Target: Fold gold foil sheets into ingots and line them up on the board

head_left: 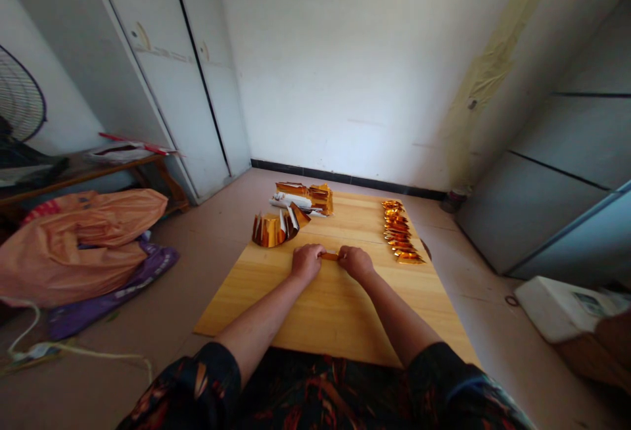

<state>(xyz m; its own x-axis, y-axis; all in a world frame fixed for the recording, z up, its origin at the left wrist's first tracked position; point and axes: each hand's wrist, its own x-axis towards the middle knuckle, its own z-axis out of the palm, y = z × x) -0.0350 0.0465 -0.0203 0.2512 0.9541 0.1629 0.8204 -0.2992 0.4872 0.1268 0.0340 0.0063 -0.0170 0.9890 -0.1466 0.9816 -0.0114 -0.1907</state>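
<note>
– Dark patterned sleeves (pixel 197 377) sit closest to the lens, and from them your two bare forearms run out over the wooden board (pixel 335 325) on the floor.

– Right, and your left hand (pixel 306 262) and your right hand (pixel 355 262) meet near the board's middle, knuckles up, almost touching.

– Between them you hold a small gold foil piece (pixel 330 256). Only a short orange-gold strip of it shows in the gap.

– Your fingers are curled in tight on both sides, each hand pinching one end of that piece. The fingertips are tucked under, so I cannot tell you exactly how they lie.

– The piece sits low, at or just above the board. Whether it touches the wood I cannot say.

– To your right, along the board's edge, a row of folded gold pieces (pixel 400 239) runs away from you, each overlapping the next.

– Ahead of your left hand you have a fanned cluster of gold pieces (pixel 273 227) standing in a curve. Behind it a stack of gold and white paper (pixel 303 198) lies at the far edge.

– Off the board on your left lies an orange bag (pixel 83 239) with a purple bag (pixel 113 292) under it. A white box (pixel 557 305) rests on the floor to your right.
</note>
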